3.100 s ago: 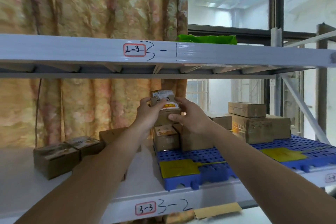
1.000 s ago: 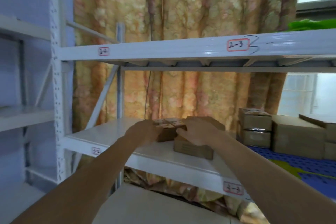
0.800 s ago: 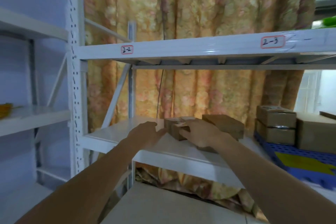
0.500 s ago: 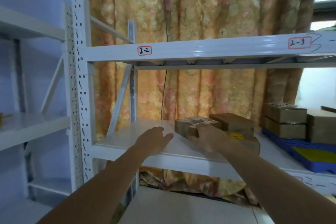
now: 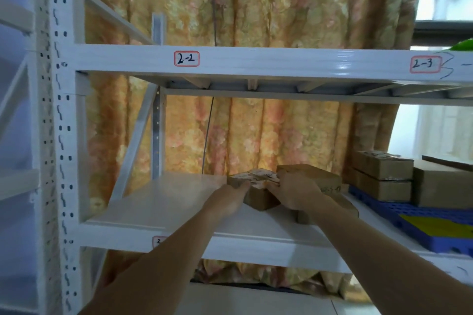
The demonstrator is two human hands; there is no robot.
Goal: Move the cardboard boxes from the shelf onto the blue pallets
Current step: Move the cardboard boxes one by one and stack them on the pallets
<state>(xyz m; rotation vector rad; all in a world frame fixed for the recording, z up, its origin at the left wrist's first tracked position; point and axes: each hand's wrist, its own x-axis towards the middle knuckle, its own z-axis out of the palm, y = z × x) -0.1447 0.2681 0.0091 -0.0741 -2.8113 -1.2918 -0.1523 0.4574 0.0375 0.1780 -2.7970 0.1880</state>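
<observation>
White metal shelving (image 5: 163,210) stood against a floral curtain (image 5: 268,2). Both hands grasped one small labelled cardboard box (image 5: 256,188) on the shelf board, the left hand (image 5: 226,199) flat against its left face, the right hand (image 5: 294,193) curled over its right side. To the right of the right hand, stacked boxes (image 5: 381,178) sat on a blue pallet (image 5: 409,217).

The right hand (image 5: 294,193) covers the right end of the small labelled box (image 5: 256,190) and most of the box behind it (image 5: 311,176), so its grip on them cannot be made out, and the label print is too blurred to read. The right arm hides much of the low box (image 5: 344,206) near the shelf's (image 5: 166,210) front. The blue pallet (image 5: 399,215) and the green thing (image 5: 464,45) are cut off by the right edge, and the left arm covers most of the lower shelf tag (image 5: 156,241).
</observation>
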